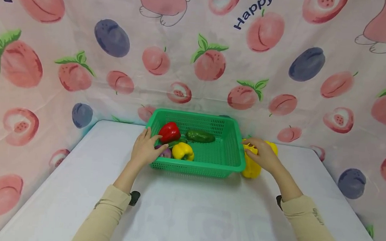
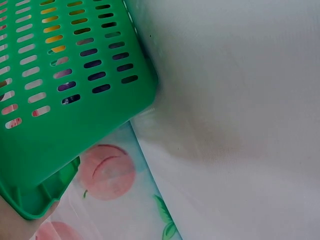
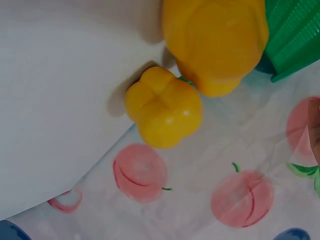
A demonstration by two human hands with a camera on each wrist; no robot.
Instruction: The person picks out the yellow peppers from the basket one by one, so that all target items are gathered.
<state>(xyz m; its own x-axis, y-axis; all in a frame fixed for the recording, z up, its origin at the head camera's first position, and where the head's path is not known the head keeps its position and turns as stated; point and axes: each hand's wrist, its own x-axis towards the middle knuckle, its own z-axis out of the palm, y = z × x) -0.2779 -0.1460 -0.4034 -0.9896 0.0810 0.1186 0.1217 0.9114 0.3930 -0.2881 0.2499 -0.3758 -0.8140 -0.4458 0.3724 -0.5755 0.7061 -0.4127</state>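
Observation:
A green plastic basket [image 1: 196, 164] stands on the white table at the far side. Over its left rim lies my left hand [image 1: 144, 149], thumb and fingers spread, the thumb reaching inside. At the right rim is my right hand [image 1: 263, 154], its fingers loosely extended above a yellow bell pepper [image 1: 252, 167]. Beside that pepper sits another yellow bell pepper [image 3: 164, 107]. Inside the basket lie a red bell pepper [image 1: 169, 132], a smaller yellow pepper [image 1: 183, 151], a dark green elongated vegetable [image 1: 200, 136] and a purple vegetable [image 1: 166, 152], partly hidden by the left hand.
The white table [image 1: 199, 215] extends in front of the basket. A fruit-print cloth [image 1: 191, 52] hangs behind and at both sides. The table's far edge [image 2: 150, 172] runs close behind the basket.

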